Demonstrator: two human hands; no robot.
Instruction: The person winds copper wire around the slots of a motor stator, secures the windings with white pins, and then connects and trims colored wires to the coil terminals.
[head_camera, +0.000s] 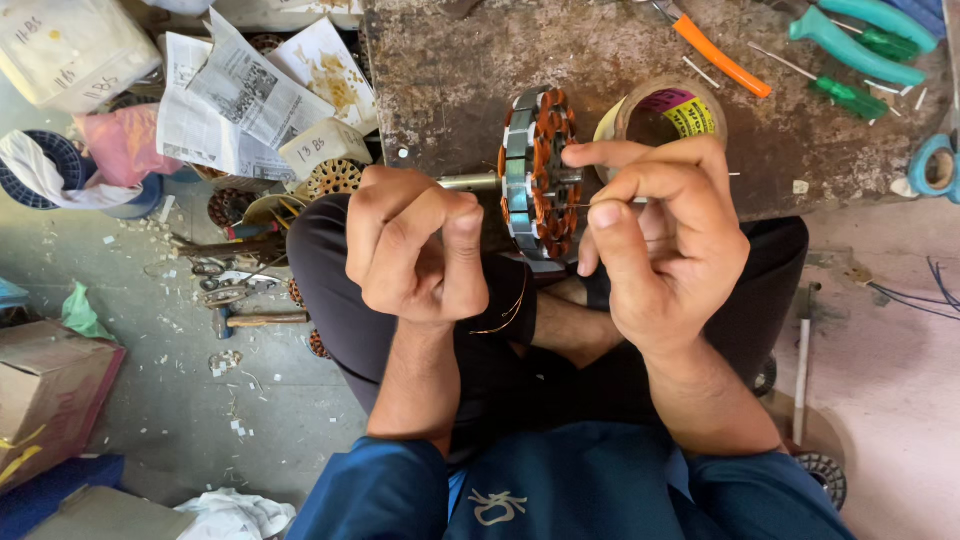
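Left of the surface (640, 80) — a small white box (322, 145), farther left a larger white box (70, 50); well below them a brown cardboard box (45, 395). On it, a tape roll's yellow-and-pink label (680, 112).

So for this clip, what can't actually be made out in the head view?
- What the left hand pinches: curled fingers hide it; only a copper wire loop shows below.
- Near side of the wound stator: the right hand covers it.
- Inside of the tape roll: right fingers block part of it.
- Blue-handled tool: cut off by the right edge.
- Orange-handled tool: tip cut off by the top edge.
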